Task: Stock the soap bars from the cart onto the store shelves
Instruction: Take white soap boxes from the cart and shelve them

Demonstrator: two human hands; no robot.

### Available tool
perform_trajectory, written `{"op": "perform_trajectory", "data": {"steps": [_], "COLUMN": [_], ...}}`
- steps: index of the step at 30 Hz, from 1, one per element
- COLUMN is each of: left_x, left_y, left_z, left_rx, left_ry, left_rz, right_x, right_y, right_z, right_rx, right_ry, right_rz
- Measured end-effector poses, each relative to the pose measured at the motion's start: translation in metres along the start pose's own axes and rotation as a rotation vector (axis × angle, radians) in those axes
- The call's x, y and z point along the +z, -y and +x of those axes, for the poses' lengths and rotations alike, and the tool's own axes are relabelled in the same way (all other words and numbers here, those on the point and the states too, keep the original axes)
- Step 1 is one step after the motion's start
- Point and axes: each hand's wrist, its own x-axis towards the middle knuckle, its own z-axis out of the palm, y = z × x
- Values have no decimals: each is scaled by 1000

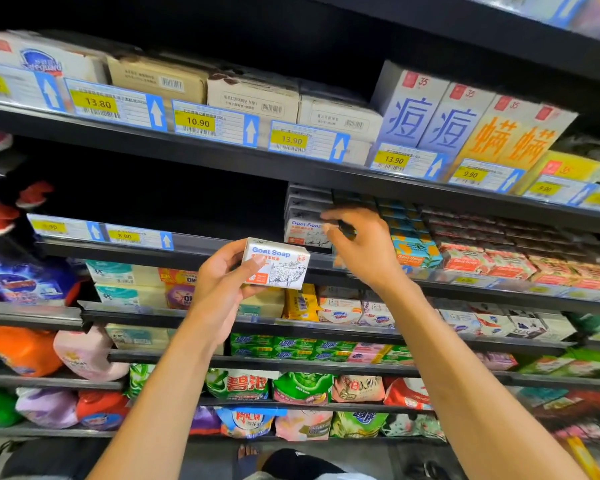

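The left hand has its fingers and thumb wrapped round one end of a white Goat Soap box. It holds the box up in the air, just in front of the middle shelf. The right hand is up at the stack of Goat Soap boxes on that shelf. Its fingers are bent at the front of the stack. I cannot tell if they pinch something or only touch it. The cart is not in view.

The stack is tall and nearly reaches the shelf above. If the right hand pushes too hard, I think the boxes could tip or slide back. The gap on top looks thin, so the new box might not fit and could knock one down. The left hand holds only one end, so the box could slip and fall. The box could also end up among the orange soap boxes just to the right, which would be the wrong spot.
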Motion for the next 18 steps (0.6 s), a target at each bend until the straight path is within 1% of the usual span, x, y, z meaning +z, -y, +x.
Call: {"op": "perform_trajectory", "data": {"steps": [1, 2, 4, 5, 7, 8, 10, 14, 16, 18], "left_x": [2, 4, 12, 16, 24, 27, 25, 11, 4, -2], "left_y": [0, -1, -2, -4, -8, -10, -12, -8, 0, 11], "left_z": [-1, -2, -3, -4, -3, -2, 3, 10, 16, 21], "left_rx": [8, 17, 29, 35, 65, 112, 288, 626, 778, 876], "left_ry": [6, 14, 28, 38, 48, 43, 17, -119, -106, -29], "left_rz": [1, -5, -31, -34, 15, 91, 342, 836, 1095, 1317], "right_x": [-4, -7, -12, -12, -13, -13, -14, -14, -14, -12], "right_y": [3, 7, 12, 12, 10, 8, 2, -8, -13, -16], "right_z": [-10, -19, -29, -30, -28, -27, -22, -7, 1, 6], "right_rx": [-41, -48, -15, -5, 2, 3, 18, 105, 98, 88], "right_ry": [25, 91, 245, 288, 303, 279, 210, 74, 51, 75], "right_rz": [68, 140, 277, 328, 418, 449, 492, 479, 403, 330]}}
